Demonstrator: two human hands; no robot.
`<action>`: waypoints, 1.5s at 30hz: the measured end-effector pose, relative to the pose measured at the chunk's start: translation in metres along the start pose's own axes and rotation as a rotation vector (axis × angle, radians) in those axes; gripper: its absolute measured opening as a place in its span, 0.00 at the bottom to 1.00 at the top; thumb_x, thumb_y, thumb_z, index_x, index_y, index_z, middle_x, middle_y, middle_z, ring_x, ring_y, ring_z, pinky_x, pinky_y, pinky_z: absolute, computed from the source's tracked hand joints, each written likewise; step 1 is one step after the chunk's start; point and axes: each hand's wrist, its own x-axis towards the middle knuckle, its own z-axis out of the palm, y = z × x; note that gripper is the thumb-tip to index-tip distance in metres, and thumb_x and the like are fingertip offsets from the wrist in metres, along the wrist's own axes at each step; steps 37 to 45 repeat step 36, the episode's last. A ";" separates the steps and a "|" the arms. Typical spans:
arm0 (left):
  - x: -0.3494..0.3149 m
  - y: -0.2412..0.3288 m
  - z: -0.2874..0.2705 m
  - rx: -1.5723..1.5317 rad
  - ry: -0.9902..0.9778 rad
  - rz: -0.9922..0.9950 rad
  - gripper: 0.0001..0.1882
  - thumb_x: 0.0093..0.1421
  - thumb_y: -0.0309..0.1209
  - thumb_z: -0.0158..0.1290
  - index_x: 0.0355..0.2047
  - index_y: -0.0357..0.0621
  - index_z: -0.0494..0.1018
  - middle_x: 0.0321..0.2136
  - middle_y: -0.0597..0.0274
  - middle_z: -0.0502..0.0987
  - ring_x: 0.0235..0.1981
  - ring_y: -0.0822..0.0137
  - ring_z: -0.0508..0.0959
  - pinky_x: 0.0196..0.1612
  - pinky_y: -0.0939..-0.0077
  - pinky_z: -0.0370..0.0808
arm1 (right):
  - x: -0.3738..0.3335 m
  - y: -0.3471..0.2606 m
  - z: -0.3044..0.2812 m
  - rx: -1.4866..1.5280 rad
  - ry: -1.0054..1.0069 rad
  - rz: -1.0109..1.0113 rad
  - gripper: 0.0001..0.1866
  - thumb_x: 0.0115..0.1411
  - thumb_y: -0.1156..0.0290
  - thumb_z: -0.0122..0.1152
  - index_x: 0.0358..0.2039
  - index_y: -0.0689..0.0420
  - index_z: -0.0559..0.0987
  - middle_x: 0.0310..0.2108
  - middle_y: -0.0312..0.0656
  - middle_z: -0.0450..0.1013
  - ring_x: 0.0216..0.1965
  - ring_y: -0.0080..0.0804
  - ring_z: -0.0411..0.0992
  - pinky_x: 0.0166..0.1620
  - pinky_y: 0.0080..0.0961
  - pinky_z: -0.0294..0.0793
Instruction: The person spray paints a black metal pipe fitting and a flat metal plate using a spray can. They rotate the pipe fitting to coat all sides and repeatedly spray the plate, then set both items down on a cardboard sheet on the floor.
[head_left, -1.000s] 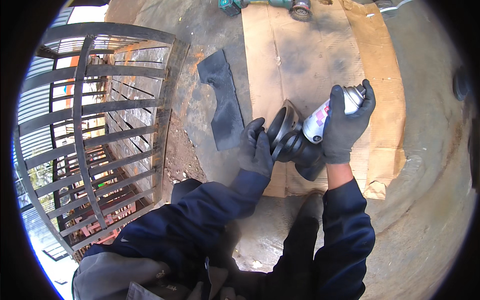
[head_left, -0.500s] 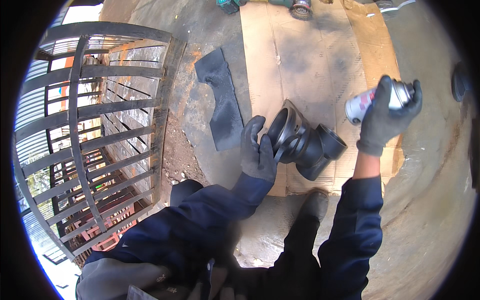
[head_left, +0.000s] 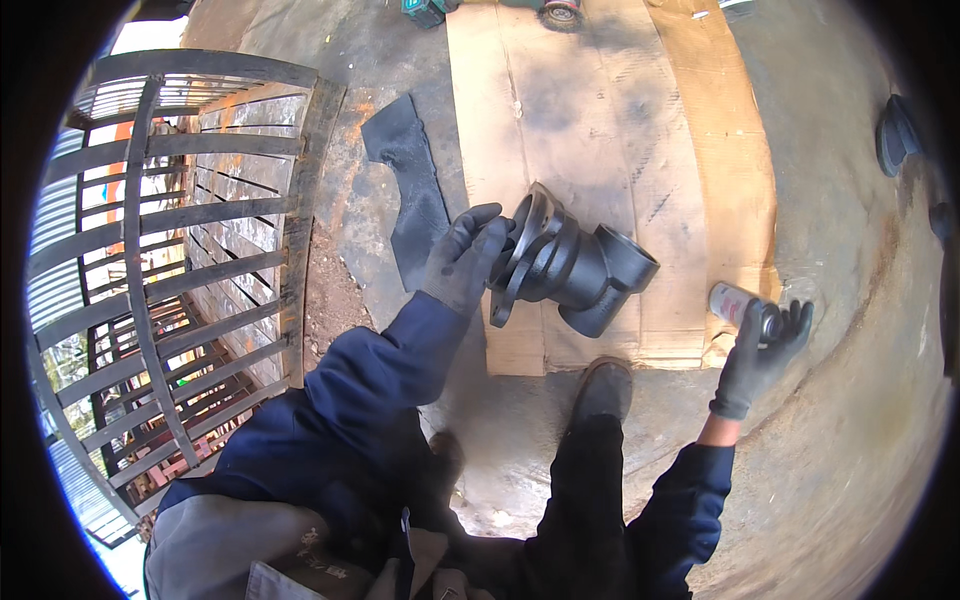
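Note:
A glossy black flanged pipe fitting (head_left: 570,260) with short tubular branches hangs tilted above the cardboard sheet (head_left: 600,110). My left hand (head_left: 466,258), in a dark grey glove, is closed on its flange rim at the left end; the fingertips are partly hidden by the rim. To the right, beside the sheet's near right corner, my gloved right hand (head_left: 762,355) has a spray can (head_left: 732,302) between thumb and fingers. The can lies tilted, its light base toward the cardboard and its dark top within the hand.
Dark overspray patches mark the cardboard. A cut black sheet (head_left: 410,190) lies on the concrete to its left. A slatted metal frame (head_left: 215,205) stands further left. At the far edge rests a power tool with a round wire brush (head_left: 560,15). My boot (head_left: 603,390) is near the cardboard.
The right hand has brought the spray can down and nearer to me, off the cardboard's right side. The left hand has turned the fitting, and its branches now show more fully.

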 end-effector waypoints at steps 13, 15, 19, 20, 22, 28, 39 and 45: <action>-0.112 -0.172 0.011 -0.676 -0.145 -0.470 0.17 0.72 0.23 0.56 0.60 0.42 0.76 0.56 0.54 0.82 0.56 0.61 0.81 0.61 0.63 0.79 | 0.007 -0.023 0.111 0.014 -1.045 -0.442 0.17 0.71 0.63 0.66 0.52 0.63 0.85 0.49 0.56 0.84 0.54 0.58 0.80 0.64 0.46 0.74; -0.091 -0.198 0.048 -0.084 -0.192 -0.076 0.15 0.70 0.29 0.55 0.55 0.41 0.79 0.54 0.54 0.82 0.59 0.58 0.80 0.67 0.60 0.75 | 0.011 -0.022 0.115 -0.042 -1.103 -0.359 0.18 0.73 0.60 0.63 0.48 0.63 0.86 0.46 0.55 0.85 0.50 0.57 0.83 0.69 0.48 0.70; -0.103 -0.184 0.069 -0.131 -0.192 -0.265 0.15 0.74 0.29 0.49 0.54 0.39 0.80 0.53 0.55 0.83 0.60 0.60 0.79 0.63 0.64 0.77 | 0.015 -0.022 0.114 -0.086 -1.160 -0.328 0.16 0.74 0.62 0.62 0.39 0.64 0.86 0.30 0.59 0.79 0.30 0.59 0.77 0.63 0.47 0.76; -0.107 -0.171 0.062 -0.213 -0.191 -0.285 0.17 0.74 0.27 0.47 0.57 0.36 0.79 0.56 0.53 0.82 0.61 0.60 0.79 0.65 0.65 0.76 | 0.011 -0.028 0.107 -0.084 -1.164 -0.301 0.16 0.74 0.62 0.62 0.39 0.64 0.86 0.29 0.59 0.78 0.29 0.56 0.77 0.58 0.44 0.78; -0.117 -0.140 0.049 -0.208 -0.128 -0.262 0.21 0.73 0.23 0.42 0.62 0.32 0.75 0.60 0.49 0.80 0.65 0.60 0.77 0.69 0.68 0.73 | 0.004 -0.049 0.102 -0.049 -1.175 -0.232 0.14 0.73 0.65 0.63 0.44 0.65 0.85 0.29 0.53 0.79 0.30 0.44 0.77 0.49 0.37 0.79; -0.116 -0.081 0.017 -0.664 0.115 -0.133 0.29 0.74 0.35 0.44 0.68 0.27 0.69 0.63 0.46 0.78 0.68 0.58 0.76 0.75 0.65 0.67 | -0.035 -0.108 0.111 0.280 -1.355 0.118 0.14 0.73 0.70 0.65 0.54 0.63 0.83 0.34 0.39 0.82 0.35 0.22 0.76 0.40 0.26 0.77; -0.168 0.095 -0.068 -0.251 -0.070 -0.307 0.28 0.80 0.47 0.50 0.66 0.34 0.74 0.58 0.45 0.83 0.59 0.56 0.84 0.63 0.58 0.82 | -0.074 -0.244 0.055 0.053 -1.032 -0.302 0.11 0.73 0.65 0.69 0.47 0.60 0.85 0.35 0.35 0.79 0.32 0.22 0.74 0.34 0.26 0.74; -0.168 0.095 -0.068 -0.251 -0.070 -0.307 0.28 0.80 0.47 0.50 0.66 0.34 0.74 0.58 0.45 0.83 0.59 0.56 0.84 0.63 0.58 0.82 | -0.074 -0.244 0.055 0.053 -1.032 -0.302 0.11 0.73 0.65 0.69 0.47 0.60 0.85 0.35 0.35 0.79 0.32 0.22 0.74 0.34 0.26 0.74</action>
